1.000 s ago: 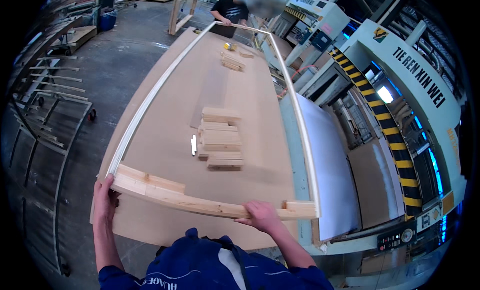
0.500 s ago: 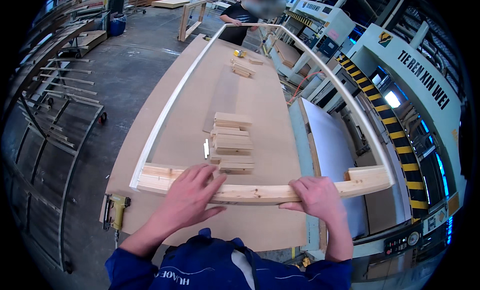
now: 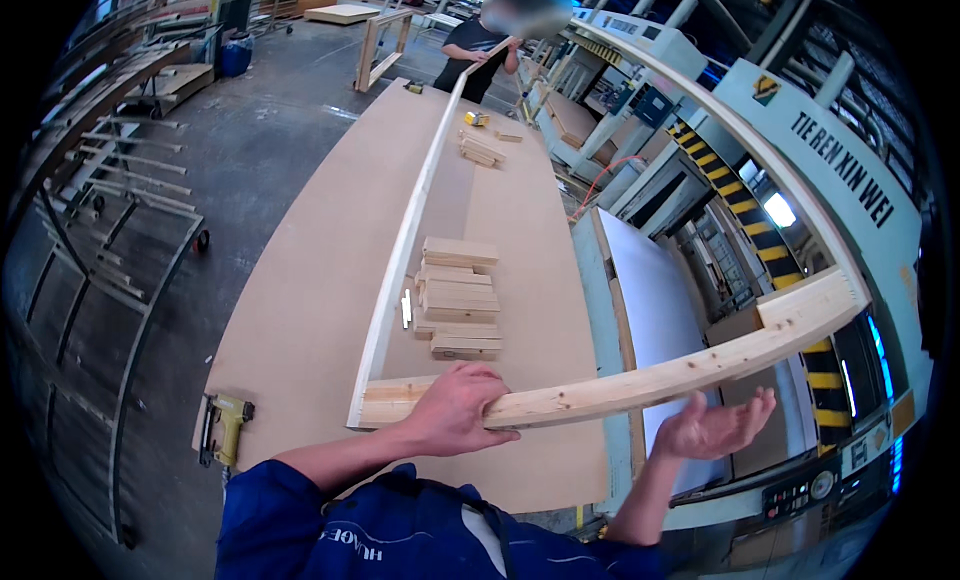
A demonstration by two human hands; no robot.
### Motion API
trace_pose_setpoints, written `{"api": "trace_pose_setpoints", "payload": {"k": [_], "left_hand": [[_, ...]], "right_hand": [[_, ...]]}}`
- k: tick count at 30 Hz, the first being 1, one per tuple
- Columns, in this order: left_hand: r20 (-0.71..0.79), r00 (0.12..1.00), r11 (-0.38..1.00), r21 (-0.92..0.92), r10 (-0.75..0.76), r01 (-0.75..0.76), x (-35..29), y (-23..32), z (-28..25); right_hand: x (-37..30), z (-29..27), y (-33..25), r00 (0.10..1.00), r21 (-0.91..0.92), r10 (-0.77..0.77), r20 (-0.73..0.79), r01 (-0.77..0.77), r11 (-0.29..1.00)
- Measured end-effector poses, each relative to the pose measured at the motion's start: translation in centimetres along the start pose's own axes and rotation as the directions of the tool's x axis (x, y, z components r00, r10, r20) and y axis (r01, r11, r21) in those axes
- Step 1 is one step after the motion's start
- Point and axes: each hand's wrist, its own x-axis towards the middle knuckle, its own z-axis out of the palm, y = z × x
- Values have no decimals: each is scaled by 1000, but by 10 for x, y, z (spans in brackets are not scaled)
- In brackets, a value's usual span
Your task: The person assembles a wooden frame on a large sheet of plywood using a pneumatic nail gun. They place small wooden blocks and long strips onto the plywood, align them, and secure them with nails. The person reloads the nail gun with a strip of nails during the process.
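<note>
Holding wooden frame (image 3: 409,235) by end rail (image 3: 610,393): left hand (image 3: 460,410), fingers curled round; right hand (image 3: 712,430) spread, empty. Likely bendy; grip there.

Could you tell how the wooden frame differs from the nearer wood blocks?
The wooden frame is tilted, its right side higher, gripped by the left hand; the nearer wood blocks lie on the brown board. The frame has long bars, while the blocks are short. Both are pale wood.
</note>
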Motion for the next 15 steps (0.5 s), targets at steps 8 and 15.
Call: {"api": "trace_pose_setpoints", "payload": {"k": [8, 15], "left_hand": [[-151, 988, 984, -172, 26, -52, 29, 17, 49], [-87, 991, 954, -273, 105, -126, 43, 19, 57]], "right_hand": [[-37, 27, -68, 291, 573, 699, 653, -794, -205], [-24, 29, -47, 333, 618, 575, 747, -667, -416]]}}
